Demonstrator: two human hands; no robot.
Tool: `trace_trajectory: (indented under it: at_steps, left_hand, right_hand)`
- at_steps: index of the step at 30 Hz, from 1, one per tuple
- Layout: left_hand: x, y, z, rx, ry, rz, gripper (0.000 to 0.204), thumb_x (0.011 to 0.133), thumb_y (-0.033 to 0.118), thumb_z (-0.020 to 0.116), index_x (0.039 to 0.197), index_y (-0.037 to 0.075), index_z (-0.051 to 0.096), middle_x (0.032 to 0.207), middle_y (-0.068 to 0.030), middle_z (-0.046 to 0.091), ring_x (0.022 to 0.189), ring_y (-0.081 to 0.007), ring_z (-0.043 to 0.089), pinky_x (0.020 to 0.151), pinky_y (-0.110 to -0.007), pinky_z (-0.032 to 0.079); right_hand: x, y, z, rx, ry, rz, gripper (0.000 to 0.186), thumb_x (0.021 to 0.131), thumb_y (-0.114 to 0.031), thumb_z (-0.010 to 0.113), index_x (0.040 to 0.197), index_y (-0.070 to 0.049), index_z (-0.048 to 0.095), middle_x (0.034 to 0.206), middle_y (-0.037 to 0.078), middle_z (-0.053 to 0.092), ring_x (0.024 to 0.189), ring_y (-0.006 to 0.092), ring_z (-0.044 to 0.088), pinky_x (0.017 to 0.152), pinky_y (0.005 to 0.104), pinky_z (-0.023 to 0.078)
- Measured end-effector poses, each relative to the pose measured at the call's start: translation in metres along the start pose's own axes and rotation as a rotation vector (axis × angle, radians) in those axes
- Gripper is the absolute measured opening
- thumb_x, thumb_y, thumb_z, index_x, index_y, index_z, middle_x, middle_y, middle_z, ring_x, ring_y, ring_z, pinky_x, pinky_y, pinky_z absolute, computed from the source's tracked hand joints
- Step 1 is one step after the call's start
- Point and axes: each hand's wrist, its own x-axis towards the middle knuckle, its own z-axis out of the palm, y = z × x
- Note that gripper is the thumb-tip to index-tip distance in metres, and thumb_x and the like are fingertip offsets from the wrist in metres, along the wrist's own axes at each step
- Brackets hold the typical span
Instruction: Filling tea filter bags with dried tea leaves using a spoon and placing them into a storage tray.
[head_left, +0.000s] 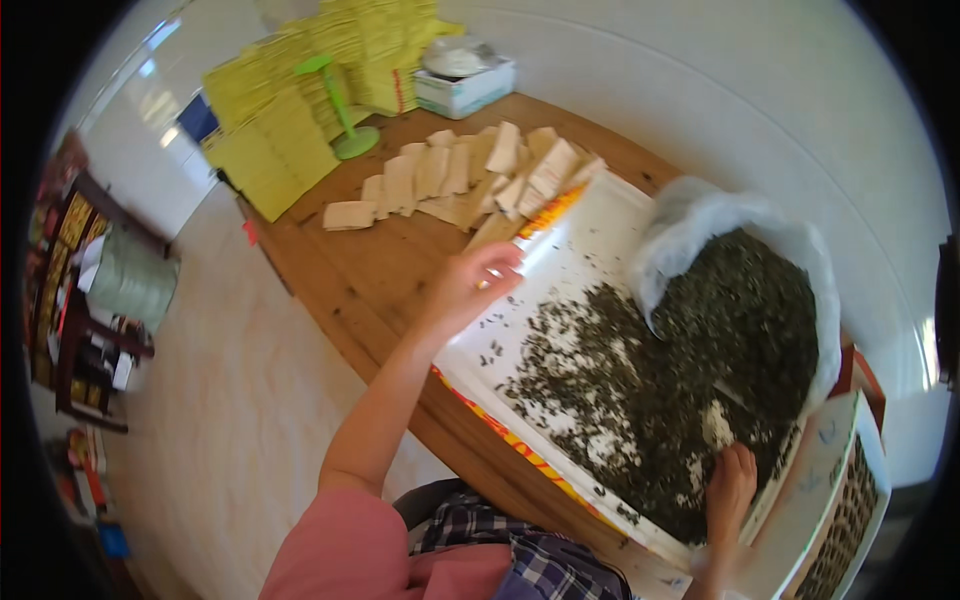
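Leaves, dark and dried (590, 370), lie across white tray (597, 222), thickest around the right fingers, thinning to scattered bits near the left fingers. Right hand (733, 483): fingers bent down into leaves by the tray's near right edge, tips hidden; can't tell how far apart or if they pinch any. Pale bare patch just ahead of them. Left hand (475, 285): at the tray's left edge, fingers half curled, gap showing by the thumb; can't tell if anything small is held. Maybe placed to steady the tray, contact unclear. Raised tray walls presumably keep leaves off the bench (340, 290). Clear plastic bag (828, 330), ahead of right fingers, mouth toward the tray, heaped with similar leaves; likely turned so spills land in the tray. Beyond left fingers: tan paper packets (400, 180), overlapping, probably fanned so edges stay reachable. Right of right fingers: white box (800, 490), small brown pieces (850, 510) inside, packed in rows, seemingly to save space. Farther past left fingers: 1 green stand (345, 120) before stacked yellow sheets (265, 150), maybe propping them.
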Motion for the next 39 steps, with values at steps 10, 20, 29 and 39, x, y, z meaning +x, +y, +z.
trace_trajectory:
  at_steps: [10, 20, 29, 39]
  left_hand:
    - [0.052, -0.143, -0.188, 0.765, 1.04, -0.503, 0.077, 0.075, 0.037, 0.075, 0.14, 0.012, 0.043, 0.14, -0.0204, 0.041, 0.126, -0.0403, 0.043, 0.102, -0.048, 0.04]
    - [0.08, -0.128, -0.207, 0.93, 0.907, -0.826, 0.082, 0.073, 0.039, 0.071, 0.144, 0.017, 0.036, 0.145, -0.0185, 0.036, 0.131, -0.0398, 0.039, 0.103, -0.055, 0.038]
    - [0.017, -0.131, -0.208, 0.626, 0.747, -0.306, 0.082, 0.071, 0.014, 0.072, 0.143, 0.001, 0.037, 0.142, -0.0212, 0.045, 0.131, -0.0292, 0.047, 0.106, -0.038, 0.04]
    - [0.008, 0.016, -0.009, 0.004, -0.181, 0.194, 0.066, 0.074, 0.004, 0.068, 0.137, 0.001, 0.048, 0.137, -0.0077, 0.048, 0.127, -0.0182, 0.047, 0.11, -0.033, 0.032]
  right_hand:
    - [-0.006, 0.011, 0.008, -0.018, 0.081, 0.013, 0.005, 0.091, 0.002, 0.057, 0.094, 0.004, 0.06, 0.097, 0.016, 0.062, 0.087, 0.0297, 0.059, 0.077, 0.0386, 0.048]
    - [0.003, -0.02, -0.009, -0.034, 0.067, 0.052, 0.017, 0.092, -0.009, 0.063, 0.105, 0.001, 0.068, 0.111, 0.022, 0.065, 0.1, 0.0375, 0.063, 0.086, 0.0431, 0.053]
    - [-0.001, -0.007, -0.006, 0.122, 0.054, 0.165, 0.02, 0.094, -0.012, 0.062, 0.109, -0.001, 0.068, 0.112, 0.022, 0.065, 0.102, 0.0368, 0.063, 0.087, 0.0447, 0.053]
    - [-0.007, -0.013, -0.003, 0.491, 0.248, 0.396, 0.004, 0.093, -0.002, 0.059, 0.095, 0.0, 0.061, 0.079, 0.007, 0.057, 0.07, 0.0143, 0.051, 0.064, 0.0268, 0.043]
